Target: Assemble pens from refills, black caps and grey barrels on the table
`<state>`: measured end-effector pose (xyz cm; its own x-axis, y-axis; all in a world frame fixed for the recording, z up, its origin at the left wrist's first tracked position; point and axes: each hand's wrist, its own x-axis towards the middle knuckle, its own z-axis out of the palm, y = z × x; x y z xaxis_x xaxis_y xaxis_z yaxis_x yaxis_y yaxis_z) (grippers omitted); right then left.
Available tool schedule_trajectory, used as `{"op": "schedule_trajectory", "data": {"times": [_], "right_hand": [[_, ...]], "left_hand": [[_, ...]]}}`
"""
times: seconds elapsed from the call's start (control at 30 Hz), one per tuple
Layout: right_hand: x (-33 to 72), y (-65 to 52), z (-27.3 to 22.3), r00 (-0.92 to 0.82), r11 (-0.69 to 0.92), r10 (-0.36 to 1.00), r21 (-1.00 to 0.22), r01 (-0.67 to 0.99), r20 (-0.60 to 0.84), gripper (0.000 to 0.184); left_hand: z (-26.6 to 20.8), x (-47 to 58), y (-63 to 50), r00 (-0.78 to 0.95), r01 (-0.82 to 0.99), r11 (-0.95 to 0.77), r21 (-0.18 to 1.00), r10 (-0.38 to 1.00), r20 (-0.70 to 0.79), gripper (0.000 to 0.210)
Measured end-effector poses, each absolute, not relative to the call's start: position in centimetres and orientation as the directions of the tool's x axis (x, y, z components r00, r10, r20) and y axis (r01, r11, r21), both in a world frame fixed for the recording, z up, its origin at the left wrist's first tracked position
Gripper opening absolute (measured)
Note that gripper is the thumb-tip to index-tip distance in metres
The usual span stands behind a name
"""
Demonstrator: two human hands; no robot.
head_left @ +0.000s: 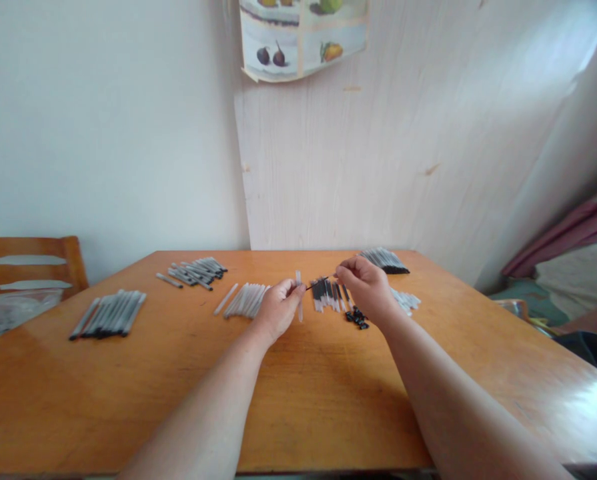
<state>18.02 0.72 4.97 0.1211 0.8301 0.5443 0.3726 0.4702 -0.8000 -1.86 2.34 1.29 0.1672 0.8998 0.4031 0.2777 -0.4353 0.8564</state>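
Between the thumb and fingers of my left hand (279, 308), a translucent pen barrel (300, 313) stands roughly upright. My right hand (364, 283) is closed in a pinch on a thin, dark pen refill (320, 281), which slants down toward my left fingertips. Whether the left fingers also grip its lower end, I cannot tell. Just behind the hands lies a row of black-and-clear refills (328, 297). Small black plugs (357, 318) are heaped under my right hand. Clear barrels (246, 300) lie side by side left of my left hand.
Black-tipped pens lie in a left bundle (111, 315) and a looser back-left pile (198, 272). Another stack (385, 260) sits at the back right. Small clear pieces (406, 301) are beside my right wrist. The wooden table (298, 413) meets the wall; a chair (28, 257) stands left.
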Motion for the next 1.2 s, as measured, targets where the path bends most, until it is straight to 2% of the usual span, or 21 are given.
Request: {"op": "schedule_trajectory", "data": {"times": [0.17,0.33,0.5,1.2], "right_hand": [[18.4,0.5,5.7,0.279,0.476,0.839,-0.879,0.037,0.466,0.019],[19.2,0.9,6.0,0.392,0.505,0.813,-0.857,-0.105,0.431,0.019],[19.5,1.1,6.1,0.403,0.506,0.809,-0.855,-0.110,0.427,0.020],[19.5,1.2,5.8,0.395,0.495,0.810,-0.866,-0.067,0.433,0.021]], "left_hand": [[1.3,-1.8,2.3,0.169,0.305,-0.446,0.842,0.895,0.413,0.029],[0.8,-1.8,2.5,0.206,0.357,-0.481,0.801,0.877,0.435,0.027],[0.5,-1.9,2.5,0.238,0.396,-0.509,0.765,0.861,0.450,0.027],[1.1,-1.6,1.8,0.231,0.400,-0.494,0.772,0.869,0.437,0.020]]}}
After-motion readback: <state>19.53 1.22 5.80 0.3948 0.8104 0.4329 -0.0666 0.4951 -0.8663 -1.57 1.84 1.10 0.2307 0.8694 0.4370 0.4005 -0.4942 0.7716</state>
